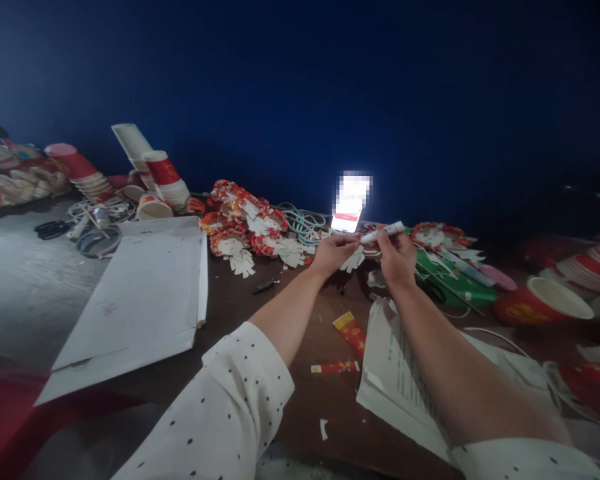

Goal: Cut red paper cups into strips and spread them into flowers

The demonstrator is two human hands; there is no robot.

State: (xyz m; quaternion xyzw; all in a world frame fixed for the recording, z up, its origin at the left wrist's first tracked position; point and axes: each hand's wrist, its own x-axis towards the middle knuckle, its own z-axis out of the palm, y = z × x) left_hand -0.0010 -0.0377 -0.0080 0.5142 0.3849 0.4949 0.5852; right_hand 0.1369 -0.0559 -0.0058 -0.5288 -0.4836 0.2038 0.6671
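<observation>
Above the far part of the brown table, my right hand [399,259] is closed around a white marker [391,231], which lies nearly level and points left. My left hand [334,253] meets its left end, fingers pinched together. Whatever those fingers hold is too small to make out. A lit phone [349,203] stands upright just behind, its screen partly blurred. Left of my hands lies a pile of red-and-white paper cutouts [253,230] with fringed white pieces. One white fringed cutout [353,260] shows beneath my hands.
White board [145,287] lies left, with stacked paper cups [167,177] behind. Red paper strips [336,367] and a printed booklet [395,373] lie nearer. At right are a green sheet [455,287], scissors [430,287] and a red cup [545,303]. Dark blue wall [280,100] rises behind.
</observation>
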